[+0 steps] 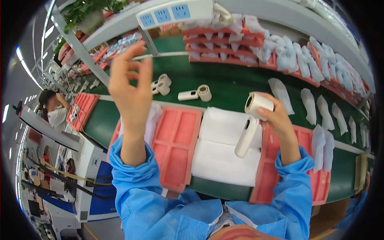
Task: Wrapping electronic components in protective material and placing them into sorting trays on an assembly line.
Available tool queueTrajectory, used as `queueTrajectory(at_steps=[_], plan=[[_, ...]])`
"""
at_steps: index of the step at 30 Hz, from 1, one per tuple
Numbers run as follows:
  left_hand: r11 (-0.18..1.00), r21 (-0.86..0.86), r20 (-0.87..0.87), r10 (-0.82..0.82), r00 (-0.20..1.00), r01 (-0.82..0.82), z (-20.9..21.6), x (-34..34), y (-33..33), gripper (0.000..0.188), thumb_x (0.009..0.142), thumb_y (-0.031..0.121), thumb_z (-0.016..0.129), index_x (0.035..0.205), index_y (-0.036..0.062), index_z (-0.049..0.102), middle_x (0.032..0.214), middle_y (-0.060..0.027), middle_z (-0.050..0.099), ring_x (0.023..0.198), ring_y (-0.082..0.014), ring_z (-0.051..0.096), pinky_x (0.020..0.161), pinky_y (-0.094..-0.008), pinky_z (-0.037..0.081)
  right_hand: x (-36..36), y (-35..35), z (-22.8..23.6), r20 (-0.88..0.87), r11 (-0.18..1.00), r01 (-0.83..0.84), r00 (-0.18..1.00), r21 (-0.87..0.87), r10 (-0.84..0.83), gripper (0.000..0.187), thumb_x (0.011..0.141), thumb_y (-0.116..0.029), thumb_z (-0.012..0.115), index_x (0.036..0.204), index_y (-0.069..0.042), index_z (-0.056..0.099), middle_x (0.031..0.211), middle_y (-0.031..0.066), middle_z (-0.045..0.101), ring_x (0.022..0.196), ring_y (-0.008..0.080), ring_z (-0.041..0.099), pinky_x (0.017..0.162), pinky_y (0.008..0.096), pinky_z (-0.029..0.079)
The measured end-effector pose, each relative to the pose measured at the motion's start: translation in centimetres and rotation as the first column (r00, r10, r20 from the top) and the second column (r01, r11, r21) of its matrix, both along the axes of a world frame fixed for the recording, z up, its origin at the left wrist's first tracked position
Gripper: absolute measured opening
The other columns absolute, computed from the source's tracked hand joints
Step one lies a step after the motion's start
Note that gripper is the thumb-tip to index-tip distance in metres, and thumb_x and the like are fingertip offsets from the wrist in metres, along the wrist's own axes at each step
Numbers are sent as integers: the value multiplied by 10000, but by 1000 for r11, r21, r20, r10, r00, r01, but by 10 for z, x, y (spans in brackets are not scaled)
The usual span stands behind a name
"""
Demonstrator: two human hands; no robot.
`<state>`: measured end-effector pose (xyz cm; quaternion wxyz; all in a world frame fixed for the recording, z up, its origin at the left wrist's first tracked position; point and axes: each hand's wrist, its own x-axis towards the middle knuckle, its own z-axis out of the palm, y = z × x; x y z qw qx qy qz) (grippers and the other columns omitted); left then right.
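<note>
My right hand [281,122] is closed round the barrel head of a white hair-dryer-shaped device [247,138]. Its handle, with a small dark panel, slants down over white sheets [226,163] spread in front of me. Raised at the left, my left hand [130,90] has its fingers apart and bent, with nothing in them. Below that hand lies a pink compartment tray [173,160], with clear plastic bags [152,122] along its left side. Another device of the same kind [188,95] rests on the green surface beyond the sheets, with more [163,85] to its left.
Several bagged devices [280,95] lie at the right on the green surface. A second pink tray [262,192] sits under my right forearm. Stacked pink trays [224,59] of wrapped devices stand at the back, below a socket strip [176,17]. A person [56,110] is at the far left.
</note>
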<state>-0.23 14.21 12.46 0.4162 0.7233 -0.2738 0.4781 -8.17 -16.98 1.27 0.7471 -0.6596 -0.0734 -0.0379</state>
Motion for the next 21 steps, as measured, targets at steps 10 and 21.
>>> queueTrajectory(at_steps=[10,21], plan=[[999,49,226,-14,974,3,84,28,-32,238,860,169,667,1088,103,681,1015,-50,663,879,-171,601,753,-312,458,-18,-7,20,34,998,52,998,-44,-50,551,797,-257,739,1266,-23,569,1015,46,643,866,98,618,645,218,498],[981,98,77,161,984,-168,24,-17,60,198,855,94,681,1049,52,678,963,-50,666,805,-123,619,708,-254,466,-23,-56,29,228,957,288,929,45,-291,474,863,-246,669,1252,6,569,942,85,666,633,77,579,436,198,418]])
